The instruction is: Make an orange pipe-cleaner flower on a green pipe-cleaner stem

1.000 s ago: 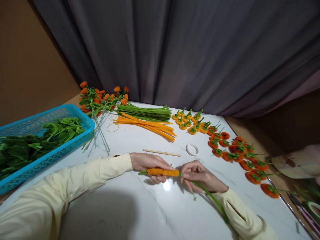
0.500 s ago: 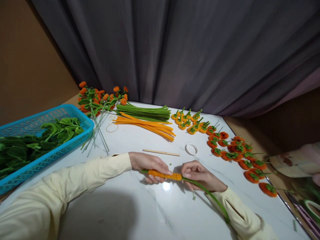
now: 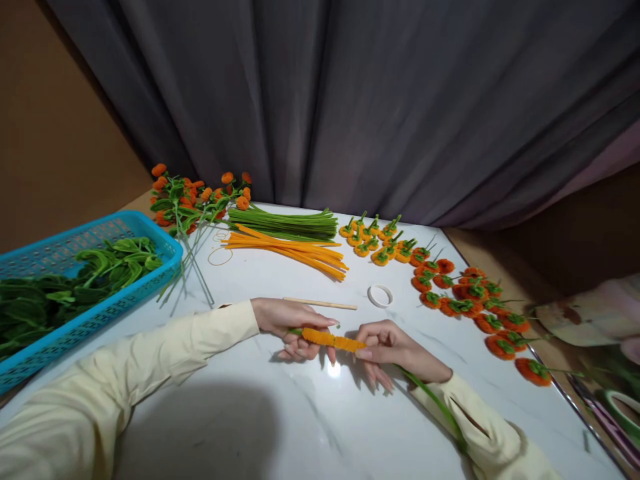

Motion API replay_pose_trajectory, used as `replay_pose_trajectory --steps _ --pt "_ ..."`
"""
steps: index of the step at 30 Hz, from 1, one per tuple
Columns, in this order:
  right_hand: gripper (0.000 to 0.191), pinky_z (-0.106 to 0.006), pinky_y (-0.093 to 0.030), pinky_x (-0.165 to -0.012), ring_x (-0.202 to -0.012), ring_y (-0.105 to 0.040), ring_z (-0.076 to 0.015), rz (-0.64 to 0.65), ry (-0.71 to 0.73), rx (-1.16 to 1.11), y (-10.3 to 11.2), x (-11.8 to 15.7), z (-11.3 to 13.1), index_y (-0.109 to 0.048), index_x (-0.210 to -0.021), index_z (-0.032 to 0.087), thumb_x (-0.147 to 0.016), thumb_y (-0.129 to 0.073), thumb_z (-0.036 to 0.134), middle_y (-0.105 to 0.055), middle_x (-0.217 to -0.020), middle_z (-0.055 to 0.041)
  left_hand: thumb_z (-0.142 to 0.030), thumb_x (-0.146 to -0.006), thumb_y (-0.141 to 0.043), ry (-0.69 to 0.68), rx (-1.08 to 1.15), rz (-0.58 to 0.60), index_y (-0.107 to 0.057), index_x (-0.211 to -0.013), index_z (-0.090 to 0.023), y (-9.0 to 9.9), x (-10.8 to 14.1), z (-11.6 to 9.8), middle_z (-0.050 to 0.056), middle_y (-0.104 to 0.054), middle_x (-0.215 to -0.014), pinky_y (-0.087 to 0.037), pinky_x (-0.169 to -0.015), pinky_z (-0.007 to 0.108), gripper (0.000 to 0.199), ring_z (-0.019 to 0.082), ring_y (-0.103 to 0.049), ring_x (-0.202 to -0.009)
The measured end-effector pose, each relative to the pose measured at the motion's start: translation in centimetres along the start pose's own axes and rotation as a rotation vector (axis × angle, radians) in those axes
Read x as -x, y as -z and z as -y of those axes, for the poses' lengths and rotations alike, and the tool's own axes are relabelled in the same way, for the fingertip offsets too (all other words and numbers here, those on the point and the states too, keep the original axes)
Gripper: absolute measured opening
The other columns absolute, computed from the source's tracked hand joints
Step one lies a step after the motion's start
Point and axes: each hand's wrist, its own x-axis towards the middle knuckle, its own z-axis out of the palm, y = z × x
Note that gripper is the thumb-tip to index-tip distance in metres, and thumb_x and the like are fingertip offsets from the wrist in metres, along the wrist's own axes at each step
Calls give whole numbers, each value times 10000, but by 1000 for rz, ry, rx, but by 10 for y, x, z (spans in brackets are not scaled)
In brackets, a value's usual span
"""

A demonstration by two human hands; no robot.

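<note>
An orange fuzzy coil [image 3: 316, 337] with a green stem [image 3: 440, 405] lies between my two hands, just above the white table. Its left part rests in my left hand [image 3: 295, 325], whose fingers curl around and beneath it. The thumb and forefinger of my right hand [image 3: 390, 350] pinch the coil's right end. From under that hand the green stem runs down to the right along the sleeve. A thin wooden stick [image 3: 330, 304] and a white ring-shaped roll [image 3: 380, 296] lie just beyond my hands.
A blue basket [image 3: 173, 257] of green leaves stands at left. Orange flowers [image 3: 243, 202], green stems [image 3: 285, 223] and orange stems [image 3: 290, 250] lie at the back. Yellow flower heads [image 3: 380, 257] and red-orange ones [image 3: 533, 372] spread rightward, near scissors [image 3: 600, 410] and green tape [image 3: 625, 407].
My left thumb has lifted off the middle of the coil, showing more of it. My right hand has shifted slightly left and now pinches the coil's right end.
</note>
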Motion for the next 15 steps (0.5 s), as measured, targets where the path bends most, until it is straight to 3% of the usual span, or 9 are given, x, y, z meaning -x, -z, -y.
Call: replay_pose_trajectory --steps 5,15 --pt "261 -158 -402 -344 -328 -518 -76 27 6 -5 1 0 0 -575 -747 96 -771 -680 334 -657 -552 -35 -352 -873 -521 -31 0 41 -606 -870 -123 -1 2 0 -42 -348 -510 -312 -363 203 245 83 -298 -382" --pt "251 -164 -421 -357 -350 -538 -81 40 14 5 3 -2 -3 -583 -751 86 -785 -668 320 -664 -567 -43 -338 -848 -577 -83 9 -20 -583 -822 -127 -7 -3 4 -46 -369 -536 -312 -394 198 212 73 -328 -423"
